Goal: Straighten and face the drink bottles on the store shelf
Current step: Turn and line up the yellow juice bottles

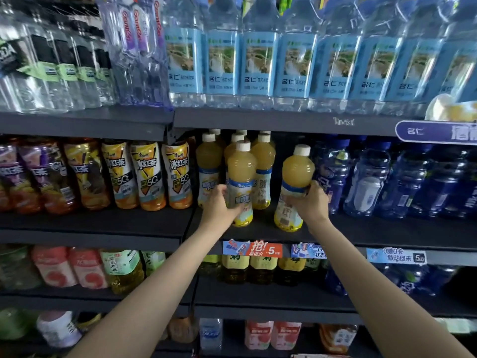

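Yellow juice bottles (262, 166) on middle shelf (361, 232). Left hand (219, 204) fingers curled round front bottle (241, 182); right hand (311, 202) fingers grip separate bottle (294, 187), tilted.

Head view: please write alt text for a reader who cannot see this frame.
Two bare hands each grip a yellow juice bottle at the front of a store shelf: the left hand holds the left bottle, the right hand holds the right bottle, which tilts slightly. More juice bottles stand behind, iced tea left, blue bottles right.

Left hand (219, 202), right hand (311, 202) both gripping.
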Demonstrator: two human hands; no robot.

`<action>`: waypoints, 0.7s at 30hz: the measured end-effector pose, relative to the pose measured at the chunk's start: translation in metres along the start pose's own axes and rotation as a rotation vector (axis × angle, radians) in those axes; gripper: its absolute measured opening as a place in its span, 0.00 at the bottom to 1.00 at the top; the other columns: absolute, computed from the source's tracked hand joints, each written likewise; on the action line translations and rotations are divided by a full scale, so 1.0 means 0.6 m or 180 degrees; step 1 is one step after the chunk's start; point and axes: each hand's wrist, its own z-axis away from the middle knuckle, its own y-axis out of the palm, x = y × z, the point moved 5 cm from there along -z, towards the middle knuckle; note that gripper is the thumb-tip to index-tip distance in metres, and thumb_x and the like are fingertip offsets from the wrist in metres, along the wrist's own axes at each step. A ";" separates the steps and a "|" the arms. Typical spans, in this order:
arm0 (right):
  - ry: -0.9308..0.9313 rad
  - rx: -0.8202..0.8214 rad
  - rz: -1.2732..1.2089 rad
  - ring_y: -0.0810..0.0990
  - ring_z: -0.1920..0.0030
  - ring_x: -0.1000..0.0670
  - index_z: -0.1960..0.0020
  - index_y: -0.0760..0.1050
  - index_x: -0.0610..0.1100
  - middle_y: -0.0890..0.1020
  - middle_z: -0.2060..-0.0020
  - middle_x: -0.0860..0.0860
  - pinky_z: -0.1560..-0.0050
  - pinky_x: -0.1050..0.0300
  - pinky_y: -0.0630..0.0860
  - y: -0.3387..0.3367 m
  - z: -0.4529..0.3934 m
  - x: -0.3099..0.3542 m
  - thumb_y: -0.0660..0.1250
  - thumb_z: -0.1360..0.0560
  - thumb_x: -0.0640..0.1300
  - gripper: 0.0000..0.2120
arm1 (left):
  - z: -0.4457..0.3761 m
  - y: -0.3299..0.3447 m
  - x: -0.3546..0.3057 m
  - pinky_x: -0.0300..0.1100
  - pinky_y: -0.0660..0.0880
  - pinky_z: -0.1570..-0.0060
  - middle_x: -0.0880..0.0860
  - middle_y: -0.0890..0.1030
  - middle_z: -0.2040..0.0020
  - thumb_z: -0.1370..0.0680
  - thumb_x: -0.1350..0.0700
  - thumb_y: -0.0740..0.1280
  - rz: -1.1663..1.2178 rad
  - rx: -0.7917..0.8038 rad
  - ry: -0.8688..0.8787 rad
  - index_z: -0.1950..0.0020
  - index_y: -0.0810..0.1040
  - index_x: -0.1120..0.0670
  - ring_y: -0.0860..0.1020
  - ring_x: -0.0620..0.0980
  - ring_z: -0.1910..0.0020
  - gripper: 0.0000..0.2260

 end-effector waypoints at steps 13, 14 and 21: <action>0.0293 0.0092 0.0542 0.75 0.43 0.39 0.42 0.70 0.35 0.76 0.44 0.39 0.52 0.51 0.69 0.084 -0.076 -0.069 0.71 0.28 0.43 0.20 | -0.056 0.029 0.061 0.46 0.70 0.37 0.56 0.74 0.34 0.28 0.52 0.72 -0.0331 0.0492 -0.0049 0.32 0.69 0.61 0.72 0.52 0.35 0.27; 0.0319 0.0038 0.0537 0.75 0.43 0.38 0.41 0.70 0.35 0.76 0.43 0.39 0.51 0.49 0.71 0.089 -0.089 -0.068 0.71 0.28 0.43 0.20 | -0.055 0.028 0.058 0.45 0.71 0.40 0.56 0.76 0.36 0.28 0.53 0.72 -0.0299 0.0477 0.0009 0.35 0.72 0.60 0.74 0.52 0.37 0.24; 0.0475 0.0066 0.0626 0.75 0.41 0.35 0.36 0.69 0.35 0.76 0.41 0.36 0.44 0.45 0.73 0.121 -0.145 -0.068 0.66 0.25 0.36 0.19 | -0.052 0.022 0.052 0.46 0.75 0.43 0.54 0.80 0.42 0.30 0.51 0.74 -0.0151 0.0474 0.0087 0.41 0.76 0.59 0.77 0.49 0.43 0.22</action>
